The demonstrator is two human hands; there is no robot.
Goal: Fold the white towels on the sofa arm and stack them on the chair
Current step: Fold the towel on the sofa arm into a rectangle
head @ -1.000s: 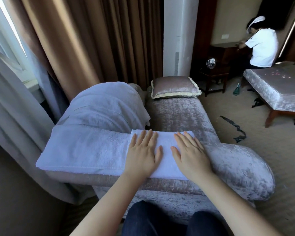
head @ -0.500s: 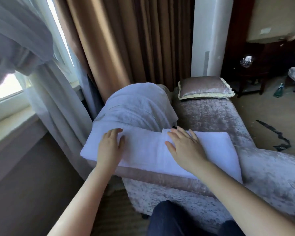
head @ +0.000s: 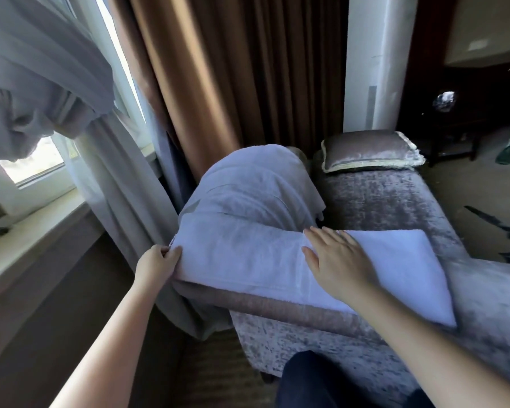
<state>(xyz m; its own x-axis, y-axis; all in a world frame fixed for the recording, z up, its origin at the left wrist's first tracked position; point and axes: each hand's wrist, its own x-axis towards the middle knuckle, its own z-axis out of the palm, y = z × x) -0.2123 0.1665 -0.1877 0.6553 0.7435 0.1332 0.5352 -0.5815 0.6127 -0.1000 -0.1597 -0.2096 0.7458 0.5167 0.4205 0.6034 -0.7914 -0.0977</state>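
A long white towel [head: 242, 254] lies partly folded along the grey velvet sofa arm [head: 292, 313], with its right end doubled over. My left hand [head: 156, 263] grips the towel's left end, fingers curled round the edge. My right hand [head: 336, 260] lies flat on the towel's middle, fingers straight, at the edge of the folded layer. Behind it, more white towels [head: 253, 184] are draped in a heap over the sofa back. No chair is in view.
A grey cushion [head: 368, 151] lies on the sofa seat [head: 389, 207] at the back. Brown curtains [head: 218, 69] and a sheer grey curtain [head: 115, 178] hang to the left by the window sill [head: 27, 240]. My dark-trousered knee [head: 309, 381] is below.
My left hand slid left along the towel from its middle to its left end and now grips the edge. My right hand stays pressed flat. The view has swung left.
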